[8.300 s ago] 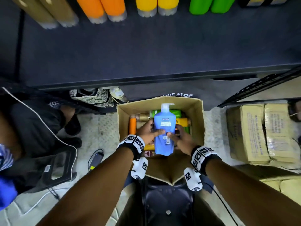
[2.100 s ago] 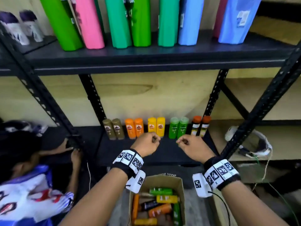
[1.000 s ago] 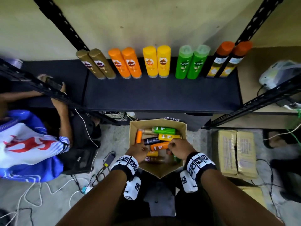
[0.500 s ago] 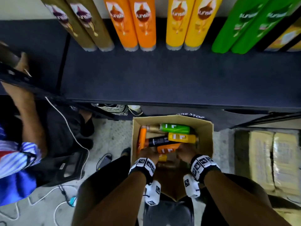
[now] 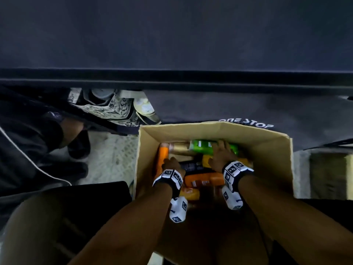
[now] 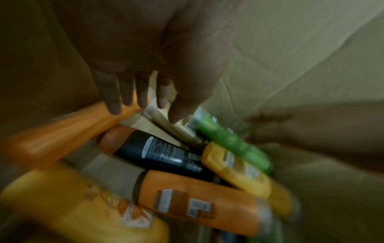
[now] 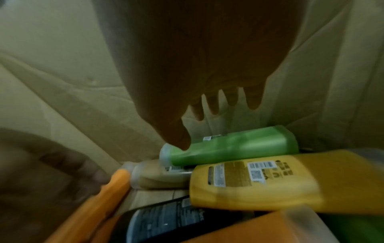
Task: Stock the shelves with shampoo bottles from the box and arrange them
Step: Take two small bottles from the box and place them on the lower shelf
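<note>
An open cardboard box (image 5: pixel 267 150) on the floor holds several shampoo bottles lying flat. Both my hands are inside it. My left hand (image 5: pixel 171 163) (image 6: pixel 143 105) has straight, spread fingers, its tips touching the long orange bottle (image 5: pixel 162 155) (image 6: pixel 62 136) and the gold bottle (image 5: pixel 179 148) (image 7: pixel 158 177). My right hand (image 5: pixel 219 150) (image 7: pixel 207 118) reaches over the green bottle (image 5: pixel 202 146) (image 7: pixel 239 144) at the far wall, fingers extended and thumb on it. A yellow bottle (image 7: pixel 259 180) and a black bottle (image 6: pixel 166 154) lie between them. Neither hand holds a bottle.
The dark lower shelf board (image 5: pixel 172 35) fills the top of the head view, its front edge above the box. Shoes (image 5: pixel 114 109) and a black bag (image 5: pixel 248 111) sit under it. Another person's leg (image 5: pixel 72 127) and a white cable (image 5: pixel 28 159) are left; taped cartons (image 5: pixel 328 173) are right.
My head has dropped closer to the box, so the shelved bottles have left the view. Both hands have pushed deeper toward the far wall; the right one now lies over the green bottle.
</note>
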